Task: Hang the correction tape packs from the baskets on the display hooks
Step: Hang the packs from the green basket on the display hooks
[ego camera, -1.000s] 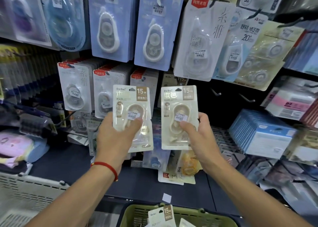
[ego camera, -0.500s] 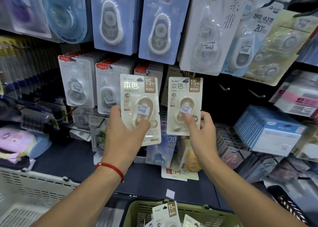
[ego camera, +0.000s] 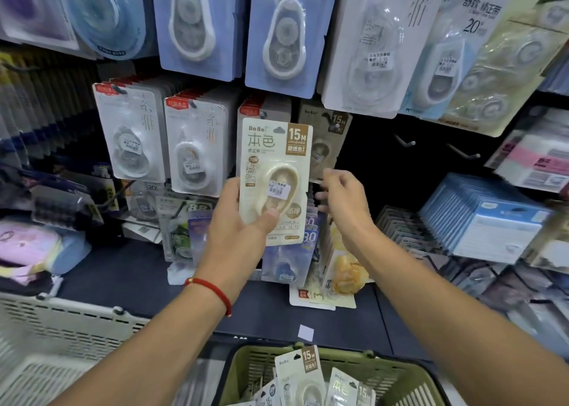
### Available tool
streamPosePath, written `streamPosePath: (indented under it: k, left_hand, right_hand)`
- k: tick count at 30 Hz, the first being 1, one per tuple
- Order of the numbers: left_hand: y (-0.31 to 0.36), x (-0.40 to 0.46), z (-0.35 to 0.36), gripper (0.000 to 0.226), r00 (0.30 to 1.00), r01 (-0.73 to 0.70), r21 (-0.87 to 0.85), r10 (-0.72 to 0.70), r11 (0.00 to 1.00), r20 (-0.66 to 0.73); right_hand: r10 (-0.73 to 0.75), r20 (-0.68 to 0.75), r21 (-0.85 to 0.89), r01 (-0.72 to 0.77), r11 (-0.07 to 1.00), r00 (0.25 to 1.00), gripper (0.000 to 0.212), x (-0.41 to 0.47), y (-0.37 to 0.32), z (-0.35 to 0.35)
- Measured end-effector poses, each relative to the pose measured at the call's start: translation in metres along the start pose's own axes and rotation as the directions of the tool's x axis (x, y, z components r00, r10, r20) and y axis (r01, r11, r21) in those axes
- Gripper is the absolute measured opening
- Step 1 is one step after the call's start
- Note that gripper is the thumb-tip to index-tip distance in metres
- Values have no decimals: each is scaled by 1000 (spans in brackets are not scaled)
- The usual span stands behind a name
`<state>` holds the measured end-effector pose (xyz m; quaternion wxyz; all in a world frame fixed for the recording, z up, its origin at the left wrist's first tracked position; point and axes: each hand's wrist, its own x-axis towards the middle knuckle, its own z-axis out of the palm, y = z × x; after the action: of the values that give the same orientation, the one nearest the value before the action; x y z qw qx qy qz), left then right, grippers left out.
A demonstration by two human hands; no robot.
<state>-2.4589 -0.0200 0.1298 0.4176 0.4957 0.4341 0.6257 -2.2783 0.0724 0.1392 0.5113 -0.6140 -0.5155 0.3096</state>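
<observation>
My left hand (ego camera: 237, 224) grips a cream correction tape pack (ego camera: 275, 159) marked 15M, held upright in front of the display. A second pack of the same kind (ego camera: 328, 140) hangs on a hook just behind and to the right of it. My right hand (ego camera: 345, 202) hovers below that hung pack with fingers apart and nothing in it. The green basket (ego camera: 243, 371) at the bottom holds several more packs (ego camera: 303, 378). Two bare hooks (ego camera: 406, 142) stick out to the right.
Rows of other correction tape packs hang above and to the left (ego camera: 135, 137). Blue boxed stock (ego camera: 489, 220) fills the right shelf. A white basket (ego camera: 61, 338) stands at the lower left. Loose packs lean on the dark shelf (ego camera: 123, 279).
My right hand has let go of its pack, which now hangs on the hook, and has drawn back down. My left hand has shifted its pack rightward toward the same spot.
</observation>
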Motion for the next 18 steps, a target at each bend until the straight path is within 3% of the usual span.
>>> streamPosePath:
  k: [3, 5, 8, 13, 18]
  left_hand:
    - [2, -3, 7, 44, 998, 13, -5, -13, 1000, 56]
    - [6, -7, 14, 46, 994, -12, 9, 11, 1000, 112]
    - [10, -13, 25, 56, 984, -73, 67, 61, 995, 166]
    - [4, -15, 36, 84, 984, -42, 137, 17, 990, 179]
    - [4, -15, 41, 82, 986, -11, 50, 3, 999, 170]
  right_hand:
    - [-224, 275, 167, 183, 969, 935, 30, -54, -9, -24]
    - [-261, 322, 169, 216, 962, 910, 27, -76, -11, -36]
    - [-249, 248, 172, 210, 962, 936, 31, -83, -8, -48]
    - [-211, 114, 160, 192, 968, 971, 24, -75, -17, -61]
    - [-202, 94, 107, 192, 976, 975, 28, -70, -26, -61]
